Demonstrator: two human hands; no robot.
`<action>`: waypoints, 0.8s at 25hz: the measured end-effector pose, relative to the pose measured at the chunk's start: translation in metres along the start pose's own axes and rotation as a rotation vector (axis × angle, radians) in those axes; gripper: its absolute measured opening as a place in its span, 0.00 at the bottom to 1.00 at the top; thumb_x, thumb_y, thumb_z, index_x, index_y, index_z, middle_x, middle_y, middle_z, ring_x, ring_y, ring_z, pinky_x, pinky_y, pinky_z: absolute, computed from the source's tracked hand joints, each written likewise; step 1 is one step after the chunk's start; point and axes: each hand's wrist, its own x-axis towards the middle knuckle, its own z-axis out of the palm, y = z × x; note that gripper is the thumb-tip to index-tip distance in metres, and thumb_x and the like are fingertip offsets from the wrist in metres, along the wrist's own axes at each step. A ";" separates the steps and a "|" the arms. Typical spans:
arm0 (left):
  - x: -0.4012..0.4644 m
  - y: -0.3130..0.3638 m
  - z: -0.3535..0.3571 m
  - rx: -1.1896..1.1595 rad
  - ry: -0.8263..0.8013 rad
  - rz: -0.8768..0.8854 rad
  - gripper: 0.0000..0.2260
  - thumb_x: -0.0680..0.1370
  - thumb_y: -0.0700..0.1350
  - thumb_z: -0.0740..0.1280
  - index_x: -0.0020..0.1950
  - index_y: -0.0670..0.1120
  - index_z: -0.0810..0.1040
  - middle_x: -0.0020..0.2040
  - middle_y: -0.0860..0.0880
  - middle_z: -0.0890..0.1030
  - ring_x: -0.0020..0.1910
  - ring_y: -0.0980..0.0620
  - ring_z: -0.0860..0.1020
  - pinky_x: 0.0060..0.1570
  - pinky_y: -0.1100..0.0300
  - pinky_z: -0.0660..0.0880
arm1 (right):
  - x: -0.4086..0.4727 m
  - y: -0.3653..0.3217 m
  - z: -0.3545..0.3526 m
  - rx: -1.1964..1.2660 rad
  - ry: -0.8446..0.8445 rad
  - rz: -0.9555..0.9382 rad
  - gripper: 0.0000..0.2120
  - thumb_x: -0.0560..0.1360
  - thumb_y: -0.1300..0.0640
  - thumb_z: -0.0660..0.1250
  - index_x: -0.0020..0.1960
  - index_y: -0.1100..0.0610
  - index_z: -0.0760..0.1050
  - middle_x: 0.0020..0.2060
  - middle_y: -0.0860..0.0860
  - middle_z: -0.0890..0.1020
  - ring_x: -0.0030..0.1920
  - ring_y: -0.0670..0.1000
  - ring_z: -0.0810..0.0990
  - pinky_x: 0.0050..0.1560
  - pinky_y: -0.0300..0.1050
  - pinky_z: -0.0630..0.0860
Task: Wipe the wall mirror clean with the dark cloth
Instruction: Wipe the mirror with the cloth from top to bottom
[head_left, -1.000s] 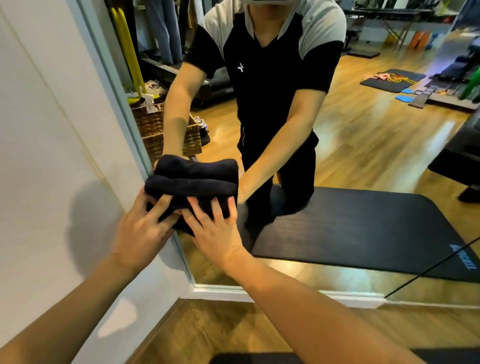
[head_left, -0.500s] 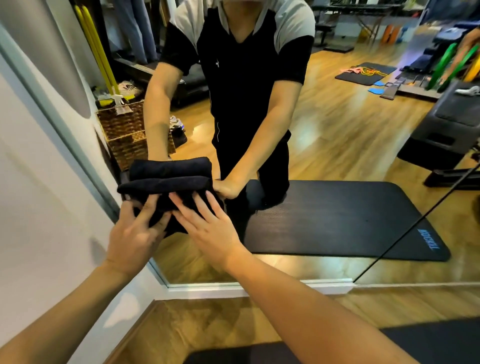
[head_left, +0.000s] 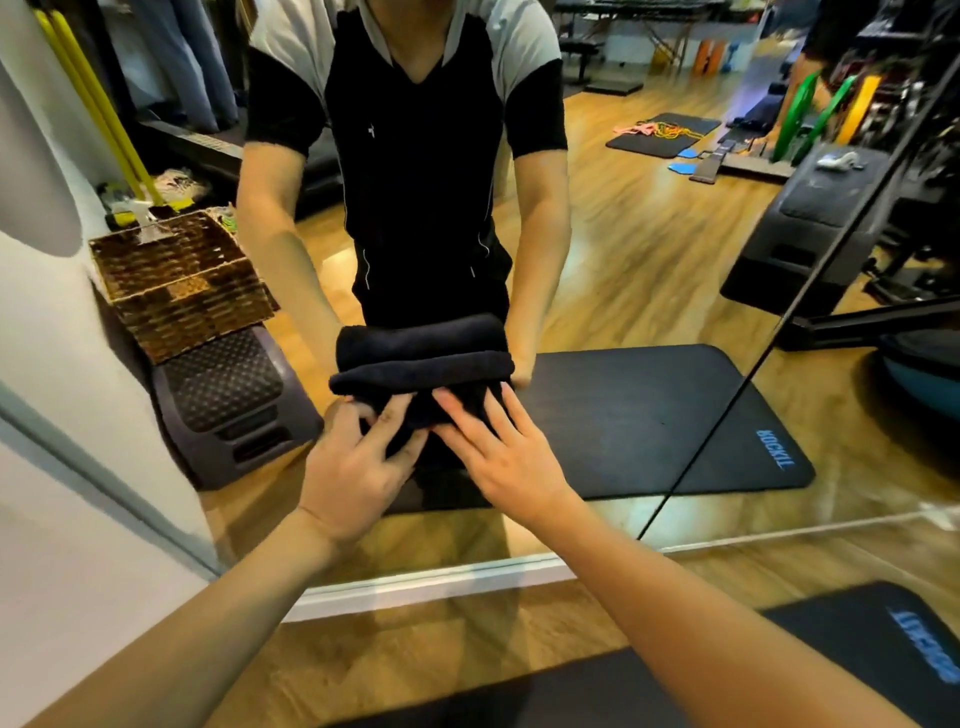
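Both hands flat against a folded dark cloth (head_left: 415, 384), pressing it to the wall mirror (head_left: 649, 270) low on the glass, a little above the bottom frame. Left hand (head_left: 350, 478) spread, fingers fairly straight, fingertips laid on the lower left part of the cloth; not curled round it, only pressing. Right hand (head_left: 506, 460) the same: fingers straight and fanned, tips on the lower right part of the cloth, palm tilted toward the glass. Hands just beside each other, fingertips nearly meeting at the middle of the cloth. Forearms bare, reaching in from the lower edge of the view.

Cloth folded into a thick pad, two rolled edges showing along its top; doubled by its own reflection directly above, so hard to tell exactly where the real cloth ends and the mirrored one begins.

Seen in the mirror: a person in a black and grey shirt with both arms stretched toward the cloth, a black exercise mat (head_left: 649, 415) with blue lettering on a wooden floor (head_left: 649, 249), a woven basket (head_left: 182, 280) on a dark step platform (head_left: 228, 400) at the left, yellow poles (head_left: 88, 98) leaning behind the basket. Farther back, a smaller mat with coloured cords, green and yellow bands at the right.

Below the mirror frame, real wooden floor and the corner of another dark mat (head_left: 883, 654). White wall (head_left: 67, 545) to the left of the mirror's edge.
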 end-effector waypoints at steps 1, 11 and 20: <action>0.012 0.016 0.010 -0.013 0.014 0.011 0.04 0.79 0.41 0.71 0.51 0.43 0.86 0.64 0.38 0.81 0.42 0.40 0.73 0.39 0.48 0.76 | -0.014 0.018 -0.003 -0.002 -0.002 0.018 0.21 0.81 0.56 0.66 0.74 0.53 0.71 0.79 0.56 0.61 0.72 0.66 0.67 0.76 0.66 0.63; 0.111 0.165 0.087 -0.089 0.095 0.067 0.02 0.78 0.40 0.72 0.48 0.43 0.85 0.61 0.38 0.82 0.41 0.41 0.72 0.45 0.49 0.77 | -0.129 0.163 -0.044 -0.092 -0.028 0.062 0.17 0.83 0.60 0.61 0.71 0.56 0.70 0.77 0.59 0.63 0.72 0.68 0.72 0.75 0.68 0.65; 0.144 0.225 0.125 -0.151 0.086 0.070 0.04 0.79 0.38 0.70 0.50 0.42 0.85 0.64 0.40 0.80 0.43 0.43 0.70 0.45 0.53 0.75 | -0.170 0.203 -0.046 -0.093 0.086 0.192 0.14 0.84 0.62 0.57 0.69 0.60 0.69 0.74 0.60 0.64 0.72 0.68 0.65 0.71 0.69 0.70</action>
